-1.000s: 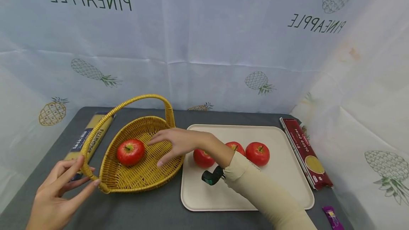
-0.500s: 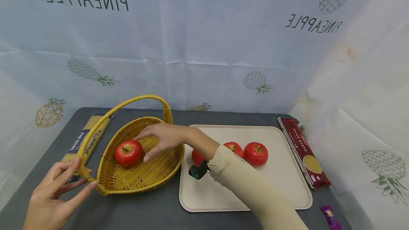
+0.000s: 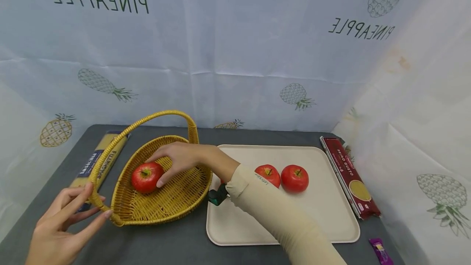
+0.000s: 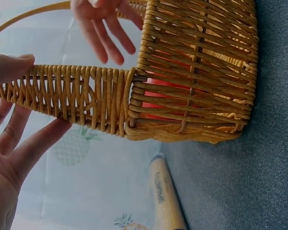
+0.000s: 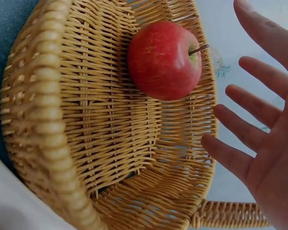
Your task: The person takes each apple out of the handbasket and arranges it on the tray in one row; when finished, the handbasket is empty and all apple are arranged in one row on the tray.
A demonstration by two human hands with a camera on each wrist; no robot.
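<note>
A red apple [image 3: 147, 177] lies in the left part of a yellow wicker basket [image 3: 162, 219]. My left hand [image 3: 60, 226] holds the left end of the basket's tall handle [image 3: 141, 124] between thumb and fingers, as the left wrist view also shows. Over the basket, my right hand [image 3: 176, 160] reaches toward the apple from the right. In the right wrist view, the fingers [image 5: 249, 103] are spread and the apple [image 5: 164, 61] appears apart from them. Whether any fingertip touches the apple's far side is hidden in the head view.
To the right, a cream tray [image 3: 320, 220] bears red apples [image 3: 294, 178], one mostly covered by my right wrist. A spaghetti pack [image 3: 106, 154] lies behind the handle. A red pasta pack [image 3: 349, 175] and a purple wrapper [image 3: 381, 251] lie at the right. Patterned cloth [image 3: 250, 52] hangs behind.
My right hand has moved left and closer to the apple in the basket. The left hand stays on the handle, and the apple has not moved within the basket.
</note>
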